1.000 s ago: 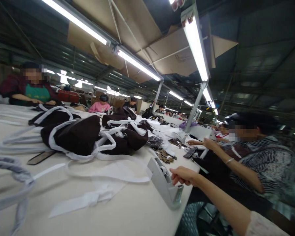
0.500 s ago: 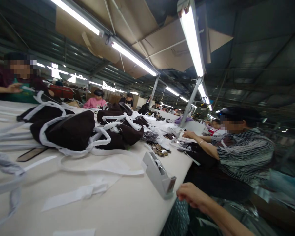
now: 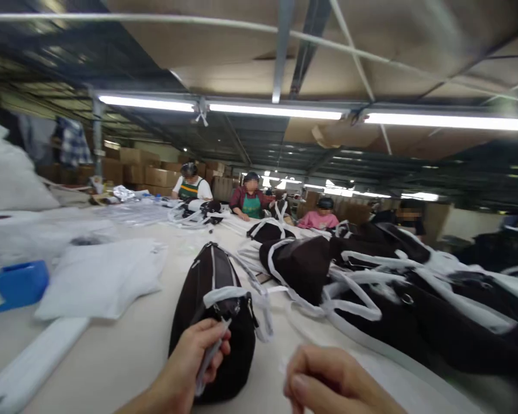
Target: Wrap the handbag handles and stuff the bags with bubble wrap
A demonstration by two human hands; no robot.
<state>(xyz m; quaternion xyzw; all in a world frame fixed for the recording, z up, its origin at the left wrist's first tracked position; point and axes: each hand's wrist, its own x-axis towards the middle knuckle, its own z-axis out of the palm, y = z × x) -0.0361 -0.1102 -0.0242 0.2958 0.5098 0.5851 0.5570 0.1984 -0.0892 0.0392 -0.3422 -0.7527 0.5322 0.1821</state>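
A black bag with a zip along its top lies on the white table in front of me. My left hand is at its near end, fingers closed around a greyish-white wrapped strap close to the metal fittings. Another white-wrapped strap loops along the bag's right side. My right hand is over the table to the right of the bag, apart from it, with curled fingers pressed together. A faint whitish bit shows at its fingertips, too blurred to name.
More black bags with white-wrapped straps are heaped at the right. On the left are a white packet, a blue object and a long white bar. Several people work across the table.
The view has swung left, away from the grey tape dispenser at the table edge. My right hand has moved from beside the dispenser to near the bag. My left hand has come into view.
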